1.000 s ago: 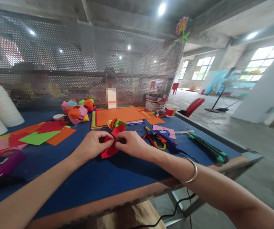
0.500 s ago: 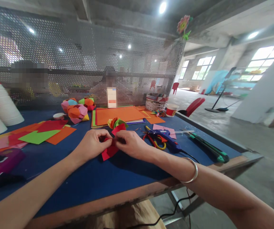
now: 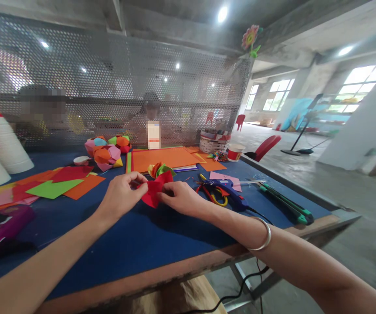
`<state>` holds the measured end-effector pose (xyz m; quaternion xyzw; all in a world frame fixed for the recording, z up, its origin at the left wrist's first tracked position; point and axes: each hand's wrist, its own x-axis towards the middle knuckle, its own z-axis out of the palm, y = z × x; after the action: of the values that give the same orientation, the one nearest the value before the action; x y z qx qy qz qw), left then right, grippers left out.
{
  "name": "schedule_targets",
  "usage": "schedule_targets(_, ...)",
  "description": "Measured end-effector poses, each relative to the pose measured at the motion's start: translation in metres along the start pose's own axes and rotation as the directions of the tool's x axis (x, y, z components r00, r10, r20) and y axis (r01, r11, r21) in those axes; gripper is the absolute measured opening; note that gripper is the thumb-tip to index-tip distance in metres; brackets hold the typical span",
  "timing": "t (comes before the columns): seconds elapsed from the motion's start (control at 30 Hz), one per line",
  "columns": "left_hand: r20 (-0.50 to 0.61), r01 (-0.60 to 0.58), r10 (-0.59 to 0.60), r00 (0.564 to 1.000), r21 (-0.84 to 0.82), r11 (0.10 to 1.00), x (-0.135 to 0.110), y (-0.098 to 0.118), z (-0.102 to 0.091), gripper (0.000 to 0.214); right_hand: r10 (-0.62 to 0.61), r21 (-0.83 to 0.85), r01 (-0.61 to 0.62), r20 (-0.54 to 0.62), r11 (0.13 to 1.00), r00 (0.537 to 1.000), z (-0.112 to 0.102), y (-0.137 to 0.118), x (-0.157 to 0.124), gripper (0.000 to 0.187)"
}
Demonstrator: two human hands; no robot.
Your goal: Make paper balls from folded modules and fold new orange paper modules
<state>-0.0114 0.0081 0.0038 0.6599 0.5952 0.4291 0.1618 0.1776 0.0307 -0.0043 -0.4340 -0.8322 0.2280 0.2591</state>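
Note:
A curved piece of red paper (image 3: 155, 188) is held up above the blue tabletop (image 3: 119, 248). My left hand (image 3: 122, 192) pinches its left edge between thumb and fingers. On the other side, my right hand (image 3: 179, 197) grips the paper's right part, with a silver bangle (image 3: 268, 234) further up that arm. Just behind the red paper lies a small folded flower of yellow, orange and green paper (image 3: 161, 169). To the right of my right hand are scissors with red and yellow handles (image 3: 220, 198) and a blue glue gun (image 3: 235, 195).
Loose coloured sheets (image 3: 55, 187) spread at the left, near stacked paper cups (image 3: 8, 139) and a purple tool (image 3: 8, 229). Folded paper balls (image 3: 106, 152) and an orange sheet stack (image 3: 161, 159) lie behind. A green-black cutter (image 3: 286, 203) sits right. A perforated screen (image 3: 109, 65) stands at the back.
The red paper has been turned and raised slightly; it now shows a broader, curved face between my hands. My left hand has shifted a little up and left.

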Motion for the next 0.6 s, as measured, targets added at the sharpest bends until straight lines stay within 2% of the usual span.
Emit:
schedule_targets(0.13, 0.101, -0.080, 0.088, 0.991, -0.080, 0.994, -0.0005, -0.0022, 0.0037, 0.027, -0.025, -0.021, 0.025, -0.031, 0.999, 0.999, 0.0002, 0.0023, 0.0006, 0.026)
schedule_targets(0.23, 0.191, -0.154, 0.169, 0.967, -0.090, 0.984, -0.0004, -0.0049, 0.0051, 0.033, -0.064, -0.039, 0.063, -0.022, 0.997, 0.998, 0.0013, 0.0052, 0.0004, 0.020)
schedule_targets(0.33, 0.290, -0.139, 0.155, 0.945, -0.073, 0.988, -0.0008, -0.0065, 0.0047, 0.030, -0.130, -0.072, 0.128, -0.013, 0.989, 0.991, 0.0026, 0.0072, -0.0003, 0.020)
schedule_targets(0.5, 0.289, -0.140, 0.153, 0.945, -0.065, 0.988, -0.0009, -0.0049, 0.0024, 0.025, -0.215, -0.112, 0.213, -0.012, 0.971, 0.976, 0.0040, 0.0063, -0.0015, 0.020)
schedule_targets(0.6, 0.278, -0.114, 0.133, 0.951, -0.083, 0.990, -0.0003, -0.0028, 0.0012, 0.025, -0.180, -0.127, 0.178, -0.006, 0.976, 0.984, 0.0032, 0.0068, -0.0006, 0.018)
